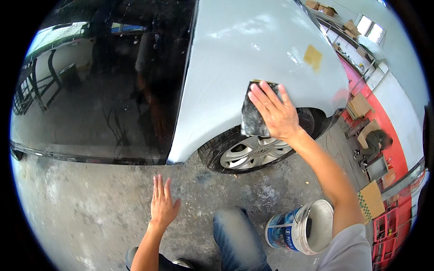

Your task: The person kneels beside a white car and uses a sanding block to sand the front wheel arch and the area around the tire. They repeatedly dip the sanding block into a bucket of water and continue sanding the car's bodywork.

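My right hand (274,111) lies with its fingers stretched over a dark sheet of sandpaper (254,118), holding it against the car's pale silver rear fender (221,77), just above the wheel arch. Whitish dust streaks the sheet. Below it is the wheel (255,152), with a silver spoked rim and a black tyre. My left hand (163,204) hangs over the concrete floor, fingers spread and nothing in it. Glossy black covers the neighbouring door panel (104,108). Farther right on the fender is a yellowish square patch (313,58).
A white and blue plastic bucket (289,231) stands on the floor by my right knee. My knee in jeans (237,239) is below the wheel. A person (376,143) crouches far right by a red and white wall. Shelves with cardboard boxes (326,9) stand behind the car.
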A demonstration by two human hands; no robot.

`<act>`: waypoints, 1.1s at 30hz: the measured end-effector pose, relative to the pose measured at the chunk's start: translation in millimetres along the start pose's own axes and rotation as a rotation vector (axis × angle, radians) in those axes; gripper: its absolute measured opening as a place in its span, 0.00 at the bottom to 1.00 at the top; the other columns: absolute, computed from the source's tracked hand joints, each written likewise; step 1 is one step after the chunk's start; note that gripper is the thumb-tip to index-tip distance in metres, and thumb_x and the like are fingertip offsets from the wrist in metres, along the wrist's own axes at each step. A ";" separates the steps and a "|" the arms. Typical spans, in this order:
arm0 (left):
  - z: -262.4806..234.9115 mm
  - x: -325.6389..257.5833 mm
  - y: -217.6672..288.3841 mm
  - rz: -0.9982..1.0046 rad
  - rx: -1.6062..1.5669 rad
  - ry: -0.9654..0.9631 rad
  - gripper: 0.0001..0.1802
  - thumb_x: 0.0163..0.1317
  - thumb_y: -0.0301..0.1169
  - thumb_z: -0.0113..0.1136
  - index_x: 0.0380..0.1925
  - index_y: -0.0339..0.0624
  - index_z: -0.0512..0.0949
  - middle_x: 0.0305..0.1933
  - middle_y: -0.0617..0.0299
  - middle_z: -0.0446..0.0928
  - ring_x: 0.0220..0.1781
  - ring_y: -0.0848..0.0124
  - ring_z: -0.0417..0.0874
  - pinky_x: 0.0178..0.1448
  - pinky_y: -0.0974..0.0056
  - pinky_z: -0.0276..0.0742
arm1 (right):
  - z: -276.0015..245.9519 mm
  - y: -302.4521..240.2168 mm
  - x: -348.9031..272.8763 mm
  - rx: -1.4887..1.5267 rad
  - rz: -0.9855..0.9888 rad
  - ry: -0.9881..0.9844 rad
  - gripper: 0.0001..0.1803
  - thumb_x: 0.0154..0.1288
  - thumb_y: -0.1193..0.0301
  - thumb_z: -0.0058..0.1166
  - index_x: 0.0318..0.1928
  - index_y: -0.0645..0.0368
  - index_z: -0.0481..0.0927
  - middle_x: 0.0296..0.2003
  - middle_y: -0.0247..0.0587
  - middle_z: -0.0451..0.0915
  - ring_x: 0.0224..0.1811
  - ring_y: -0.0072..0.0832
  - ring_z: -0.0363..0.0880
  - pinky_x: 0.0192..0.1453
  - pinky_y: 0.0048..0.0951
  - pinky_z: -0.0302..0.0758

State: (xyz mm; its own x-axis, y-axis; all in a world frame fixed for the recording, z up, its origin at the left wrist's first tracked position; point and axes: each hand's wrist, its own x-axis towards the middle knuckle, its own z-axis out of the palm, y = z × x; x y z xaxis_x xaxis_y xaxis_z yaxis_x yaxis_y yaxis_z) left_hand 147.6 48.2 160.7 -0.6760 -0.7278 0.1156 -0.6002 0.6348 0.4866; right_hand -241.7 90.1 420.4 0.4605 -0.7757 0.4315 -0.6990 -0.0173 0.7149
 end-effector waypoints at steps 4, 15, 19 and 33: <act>2.7 2.9 -2.0 0.016 0.013 -0.035 0.49 0.62 0.36 0.71 0.76 0.33 0.54 0.83 0.33 0.44 0.86 0.40 0.40 0.85 0.46 0.51 | -14.6 -22.7 94.8 0.013 -0.045 0.209 0.28 0.76 0.69 0.38 0.75 0.52 0.69 0.80 0.32 0.60 0.84 0.30 0.50 0.88 0.47 0.39; -15.3 -12.3 3.4 -0.032 -0.003 -0.006 0.48 0.61 0.32 0.70 0.76 0.34 0.54 0.83 0.33 0.46 0.85 0.38 0.45 0.83 0.45 0.55 | 12.6 12.8 -15.5 0.192 0.266 0.316 0.34 0.75 0.57 0.53 0.74 0.63 0.68 0.78 0.50 0.62 0.83 0.47 0.54 0.83 0.56 0.51; -2.7 0.6 6.9 0.013 -0.039 0.018 0.47 0.61 0.30 0.70 0.76 0.34 0.55 0.83 0.33 0.46 0.85 0.37 0.45 0.83 0.44 0.56 | 3.7 -24.4 78.3 0.174 0.082 0.283 0.32 0.72 0.73 0.47 0.76 0.59 0.66 0.81 0.43 0.56 0.85 0.38 0.46 0.86 0.48 0.49; -209.8 189.2 197.7 0.721 0.305 0.612 0.41 0.64 0.23 0.61 0.78 0.41 0.60 0.83 0.42 0.54 0.84 0.42 0.54 0.83 0.40 0.54 | -22.1 104.9 55.2 0.299 0.511 0.294 0.62 0.62 0.39 0.59 0.77 0.76 0.50 0.80 0.67 0.44 0.85 0.56 0.37 0.87 0.52 0.39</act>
State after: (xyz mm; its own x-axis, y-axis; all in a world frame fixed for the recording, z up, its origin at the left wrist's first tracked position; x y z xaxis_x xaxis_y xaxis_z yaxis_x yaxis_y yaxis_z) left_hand -9.3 -18.5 460.5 -0.6367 -0.0952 0.7652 -0.2750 0.9551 -0.1101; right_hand -277.6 59.4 531.4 0.1312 -0.5288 0.8386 -0.9716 0.0995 0.2148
